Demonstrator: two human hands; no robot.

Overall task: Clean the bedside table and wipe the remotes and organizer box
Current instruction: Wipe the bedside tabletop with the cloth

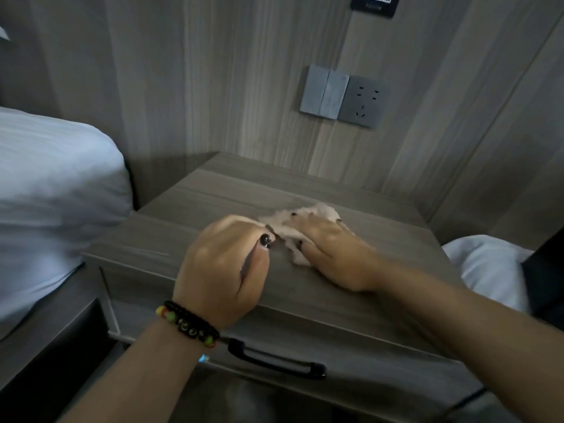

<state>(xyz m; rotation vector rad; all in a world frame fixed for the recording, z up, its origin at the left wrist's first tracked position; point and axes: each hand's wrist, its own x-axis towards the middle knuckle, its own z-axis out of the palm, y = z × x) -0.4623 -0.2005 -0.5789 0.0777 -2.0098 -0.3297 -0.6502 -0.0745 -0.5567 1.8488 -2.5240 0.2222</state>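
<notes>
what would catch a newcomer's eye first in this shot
Two bare hands meet mid-table over a pale cloth: the right hand lies flat on it while the left hand pinches its near edge. Next, the beaded bracelet on the left wrist, then the grey switch and socket panel on the wood wall behind the bedside table.

Both forearms are bare, no sleeves. The left hand (219, 267) has dark-painted nails and a black beaded bracelet (188, 324) at its wrist. The right hand (332, 251) shows dark nails too
</notes>
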